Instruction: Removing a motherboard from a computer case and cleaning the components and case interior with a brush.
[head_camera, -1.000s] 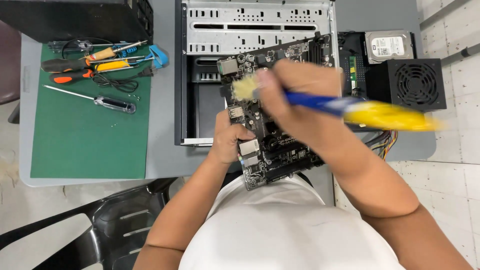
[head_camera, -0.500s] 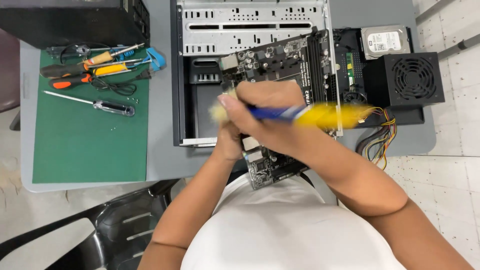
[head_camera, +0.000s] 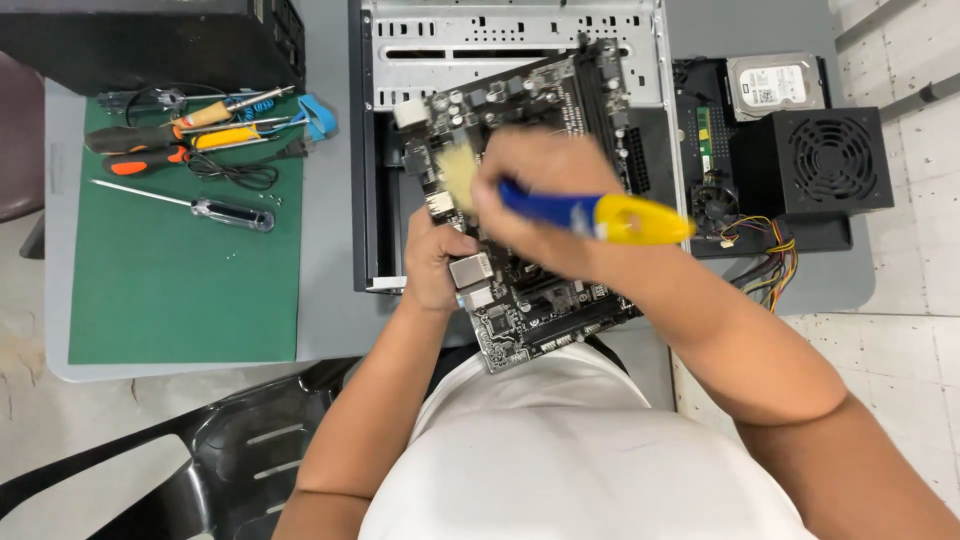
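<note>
Right hand brushes motherboard, left hand gripping its left edge.

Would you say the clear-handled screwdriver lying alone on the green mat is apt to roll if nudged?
Probably: the screwdriver has a round-looking handle and a thin shaft, so a sideways nudge would likely roll it. The green mat looks flat and may slow it. It looks stiff and light.
</note>
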